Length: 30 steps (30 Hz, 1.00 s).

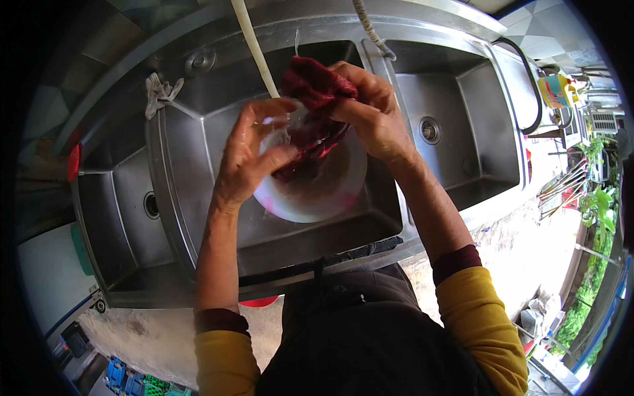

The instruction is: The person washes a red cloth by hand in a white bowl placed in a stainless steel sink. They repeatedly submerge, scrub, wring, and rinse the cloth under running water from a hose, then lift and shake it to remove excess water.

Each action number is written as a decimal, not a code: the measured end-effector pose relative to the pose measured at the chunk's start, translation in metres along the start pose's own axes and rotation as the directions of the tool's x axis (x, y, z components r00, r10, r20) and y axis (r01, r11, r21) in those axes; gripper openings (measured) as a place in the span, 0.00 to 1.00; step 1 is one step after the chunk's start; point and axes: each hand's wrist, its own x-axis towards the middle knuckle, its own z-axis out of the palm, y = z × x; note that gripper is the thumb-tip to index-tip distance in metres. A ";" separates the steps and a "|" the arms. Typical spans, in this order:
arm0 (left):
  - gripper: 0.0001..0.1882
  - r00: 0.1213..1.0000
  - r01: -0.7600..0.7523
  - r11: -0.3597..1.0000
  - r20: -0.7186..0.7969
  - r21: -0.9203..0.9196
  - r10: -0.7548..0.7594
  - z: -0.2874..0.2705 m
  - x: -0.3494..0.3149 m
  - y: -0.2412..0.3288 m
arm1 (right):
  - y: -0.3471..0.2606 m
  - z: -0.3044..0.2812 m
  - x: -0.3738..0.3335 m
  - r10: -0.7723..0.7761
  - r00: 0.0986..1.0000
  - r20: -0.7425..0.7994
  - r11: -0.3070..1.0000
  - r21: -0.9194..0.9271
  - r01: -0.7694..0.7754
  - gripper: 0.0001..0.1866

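Observation:
A wet, dark red cloth (316, 84) is bunched up over a white bowl with pink patches (297, 210). My right hand (380, 119) pinches the cloth at its upper right, fingers and thumb closed on it. On the other side, my left hand (247, 152) is curved with its fingers and thumb spread apart, wet, its thumb close to the lower folds of the cloth. Murky water shows in the bowl, which stands in the middle basin (264, 254) of a steel sink. Part of the cloth's lower end hangs into the bowl.
A pale hose (251, 46) comes down behind the bowl. Beside it, a ribbed hose (370, 30) hangs near the right basin (439, 99). Greyish gloves (162, 92) lie over the divider of the left basin (135, 218). A yellow jug (557, 91) stands at the far right.

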 end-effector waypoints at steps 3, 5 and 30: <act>0.14 0.997 -0.041 0.998 -0.056 0.055 0.045 0.025 -0.002 -0.008 | 0.009 0.002 -0.005 -0.038 0.998 0.040 0.997 -0.072 0.041 0.11; 0.11 0.980 0.154 0.986 -0.114 -0.065 -0.161 0.027 -0.003 -0.033 | 0.035 -0.003 -0.017 0.068 0.998 0.017 0.993 -0.102 -0.066 0.12; 0.07 0.956 0.258 0.913 -0.218 0.317 -0.195 0.091 -0.085 -0.052 | 0.119 -0.038 -0.141 0.257 0.962 0.091 0.959 0.101 -0.265 0.06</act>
